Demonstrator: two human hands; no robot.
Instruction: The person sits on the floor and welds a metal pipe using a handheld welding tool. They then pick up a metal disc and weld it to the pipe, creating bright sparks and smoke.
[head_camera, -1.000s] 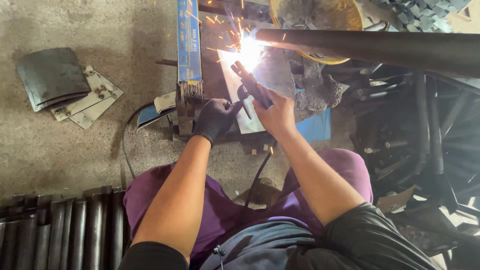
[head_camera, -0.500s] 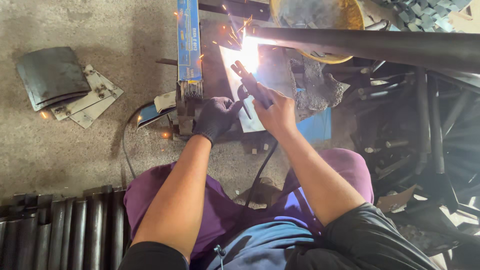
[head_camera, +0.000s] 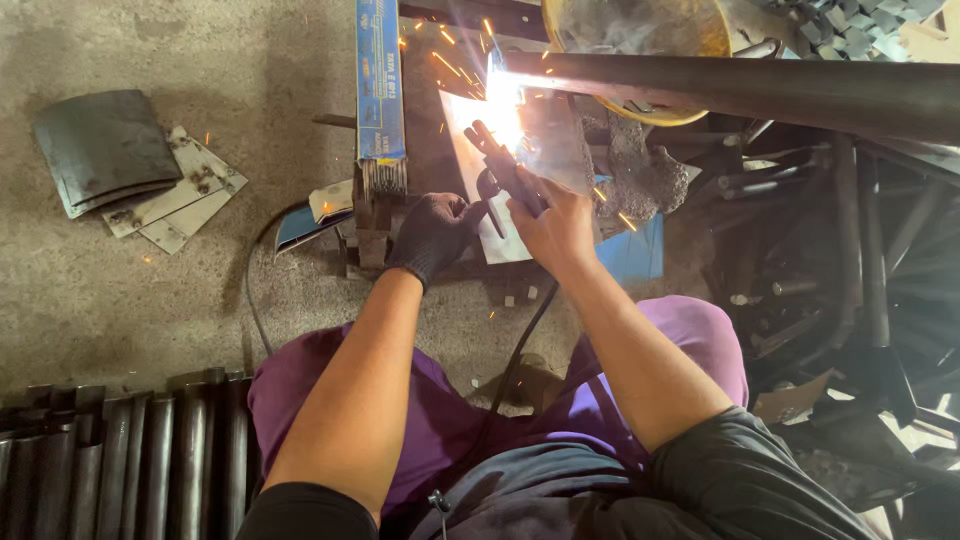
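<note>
Electrode holder (head_camera: 505, 165) sits far centre of the scene, gripped in the bare right hand (head_camera: 553, 225), tip at the near edge of the long dark steel pipe (head_camera: 760, 90) that runs off to the right. Gloved left hand (head_camera: 435, 235) is curled just left of the holder, fingertips touching its lower part; looks like a steadying grip, can't tell how tight. Arc (head_camera: 500, 95) burns bright at the pipe's left end over a pale metal plate (head_camera: 480, 180). Change from a second ago: glare is bigger and more sparks scatter up and left, with smoke now drifting over the yellow tub (head_camera: 640, 30) behind; both hands sit in nearly the same spot. Judgement: the weld is live and being held on one point, not travelling. Blue electrode box (head_camera: 380, 80) stands left of the plate, rod ends showing at its near end. Black cable (head_camera: 520, 350) drops from the holder toward the lap. Folded dark sheet (head_camera: 105, 150) and small metal plates (head_camera: 175, 200) lie on the concrete floor (head_camera: 130, 290) at far left; dark tubes (head_camera: 120, 460) stacked near left.
</note>
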